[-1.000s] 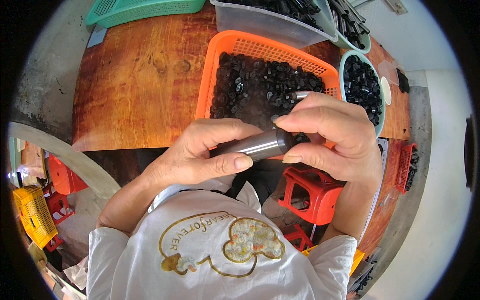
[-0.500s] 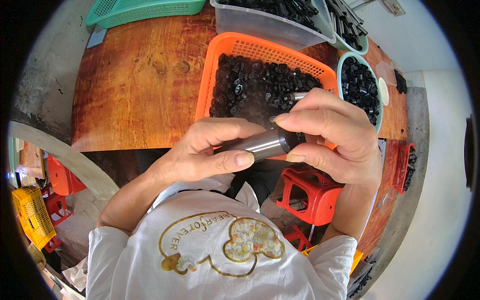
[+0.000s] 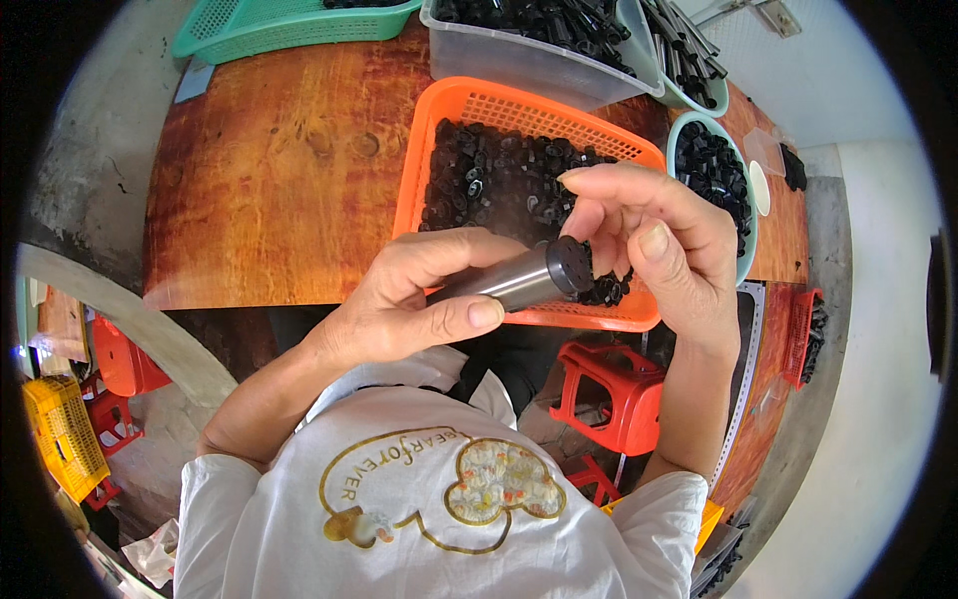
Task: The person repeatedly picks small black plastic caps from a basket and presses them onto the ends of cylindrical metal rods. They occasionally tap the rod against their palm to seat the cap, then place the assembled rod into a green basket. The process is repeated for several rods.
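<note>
My left hand (image 3: 394,299) grips a dark grey, shiny metal tube (image 3: 509,282) between thumb and fingers. The tube slants up to the right, and a black end cap (image 3: 572,267) with small holes faces right. Beside that cap is my right hand (image 3: 684,245), its thumb and forefinger apart and nothing visible between them. Its other fingers curl close to the cap; whether they touch it I cannot tell. Behind both hands stands an orange basket (image 3: 411,180) holding many small black parts (image 3: 499,165).
At the back are a clear bin (image 3: 499,55) of black parts and a green basket (image 3: 299,35). To the right sit a pale bowl (image 3: 755,235) of black pieces and a container with metal tubes (image 3: 689,55). A red stool (image 3: 639,409) is under the wooden table (image 3: 269,190).
My right hand has come off the tube's end and its thumb and forefinger have spread, leaving the black cap's face in view. My left hand still holds the tube, nearly unmoved.
</note>
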A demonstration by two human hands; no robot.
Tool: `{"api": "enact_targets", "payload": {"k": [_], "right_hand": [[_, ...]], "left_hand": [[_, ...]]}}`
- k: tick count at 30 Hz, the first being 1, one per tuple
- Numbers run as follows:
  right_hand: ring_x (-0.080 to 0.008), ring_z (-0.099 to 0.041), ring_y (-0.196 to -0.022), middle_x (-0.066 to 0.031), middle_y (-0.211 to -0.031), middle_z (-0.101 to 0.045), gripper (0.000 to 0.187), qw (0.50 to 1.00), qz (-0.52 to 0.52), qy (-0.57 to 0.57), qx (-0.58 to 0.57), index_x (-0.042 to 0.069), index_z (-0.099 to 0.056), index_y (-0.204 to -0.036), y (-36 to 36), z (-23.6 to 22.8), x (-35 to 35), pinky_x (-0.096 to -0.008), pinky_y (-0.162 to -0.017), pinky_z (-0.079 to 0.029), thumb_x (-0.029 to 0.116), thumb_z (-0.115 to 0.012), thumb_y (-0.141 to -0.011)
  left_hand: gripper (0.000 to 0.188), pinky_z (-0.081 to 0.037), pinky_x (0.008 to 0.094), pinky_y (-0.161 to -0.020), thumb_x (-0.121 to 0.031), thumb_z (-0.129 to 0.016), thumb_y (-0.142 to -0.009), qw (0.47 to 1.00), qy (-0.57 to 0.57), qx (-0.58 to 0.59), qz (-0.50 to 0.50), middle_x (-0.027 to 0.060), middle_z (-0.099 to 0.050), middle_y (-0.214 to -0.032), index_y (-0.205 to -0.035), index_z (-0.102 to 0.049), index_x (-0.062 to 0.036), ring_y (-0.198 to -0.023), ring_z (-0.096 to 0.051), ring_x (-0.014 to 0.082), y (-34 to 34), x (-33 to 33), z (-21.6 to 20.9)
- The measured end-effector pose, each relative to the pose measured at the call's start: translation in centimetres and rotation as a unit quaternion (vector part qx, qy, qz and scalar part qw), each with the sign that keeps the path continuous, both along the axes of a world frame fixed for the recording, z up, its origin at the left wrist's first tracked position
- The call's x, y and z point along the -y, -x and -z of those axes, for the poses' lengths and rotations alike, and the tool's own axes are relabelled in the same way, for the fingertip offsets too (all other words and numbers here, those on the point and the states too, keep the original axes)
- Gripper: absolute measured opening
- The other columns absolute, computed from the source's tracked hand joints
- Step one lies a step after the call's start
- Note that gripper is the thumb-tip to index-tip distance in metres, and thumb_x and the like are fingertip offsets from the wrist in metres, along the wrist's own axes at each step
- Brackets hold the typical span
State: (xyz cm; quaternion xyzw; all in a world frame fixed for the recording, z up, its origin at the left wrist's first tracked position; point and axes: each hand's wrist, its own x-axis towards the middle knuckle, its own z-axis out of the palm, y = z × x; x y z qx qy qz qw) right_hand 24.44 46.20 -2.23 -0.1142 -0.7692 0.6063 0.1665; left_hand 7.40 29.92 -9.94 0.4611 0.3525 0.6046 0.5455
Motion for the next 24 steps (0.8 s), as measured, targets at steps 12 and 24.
{"api": "enact_targets", "payload": {"k": [12, 24], "right_hand": [[-0.0099, -0.052, -0.065, -0.0056, -0.084, -0.059, 0.034, 0.975, -0.06, -0.207, 0.057, -0.001, -0.065, -0.106, 0.5, -1.2, 0.0, -0.023, -0.055, -0.04, 0.011, -0.078, -0.077], [-0.0192, -0.058, -0.071, -0.0092, -0.086, -0.059, 0.032, 0.96, -0.086, -0.264, 0.027, -0.001, -0.065, -0.104, 0.8, -1.6, 0.2, -0.0289, -0.06, -0.045, 0.004, -0.076, -0.075]], "left_hand": [[0.049, -0.045, 0.0308, -0.087, -0.031, -0.066, -0.09, 0.998, 0.037, -0.037, -0.017, 0.0102, -0.062, -0.11, -0.123, -0.058, 0.0042, -0.099, -0.057, 0.0155, -0.2, 0.1, 0.2], [0.047, -0.045, 0.0302, -0.082, -0.032, -0.067, -0.09, 0.997, 0.006, -0.066, -0.025, 0.008, -0.061, -0.106, -0.122, -0.059, 0.0022, -0.096, -0.057, 0.0142, -0.1, -0.1, 0.2]]}}
